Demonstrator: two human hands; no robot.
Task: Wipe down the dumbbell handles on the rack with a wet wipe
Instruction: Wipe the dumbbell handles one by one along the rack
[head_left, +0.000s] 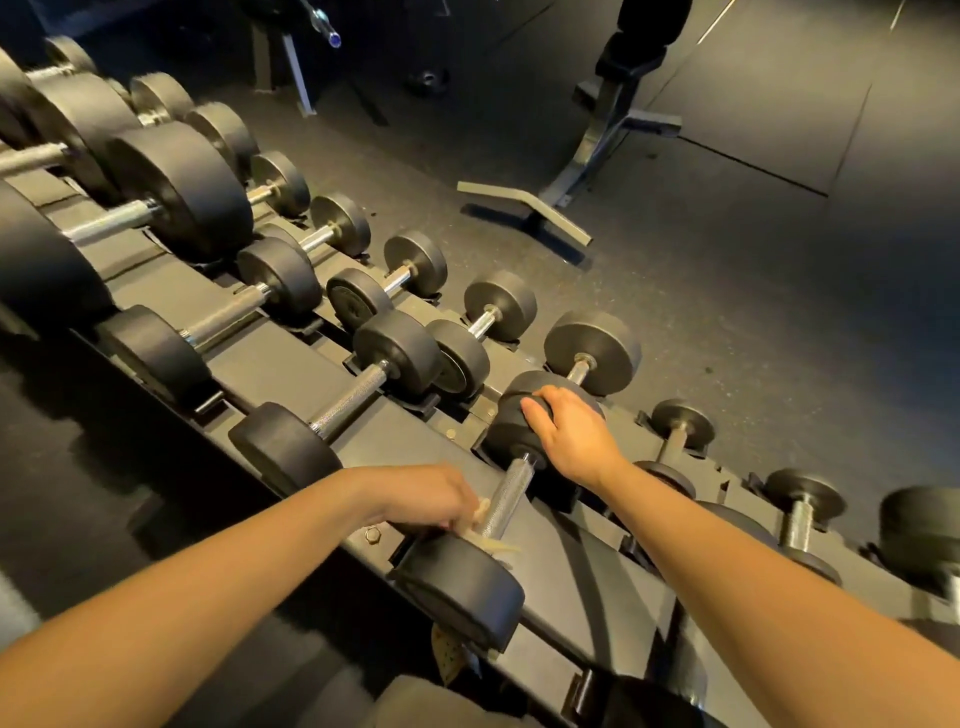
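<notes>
A dumbbell with a knurled steel handle (505, 493) lies across the black rack (291, 374) near the middle bottom. My left hand (421, 496) holds a pale wet wipe (480, 525) against the near end of that handle, beside the near weight head (462, 587). My right hand (569, 431) rests on top of the far weight head (514, 421), fingers curved over it. More dumbbells line the rack to the left and right.
A second row of smaller dumbbells (498, 306) sits on the rack's far tier. A weight bench frame (597, 150) stands on the dark rubber floor beyond. A larger dumbbell (924, 535) is at the right edge.
</notes>
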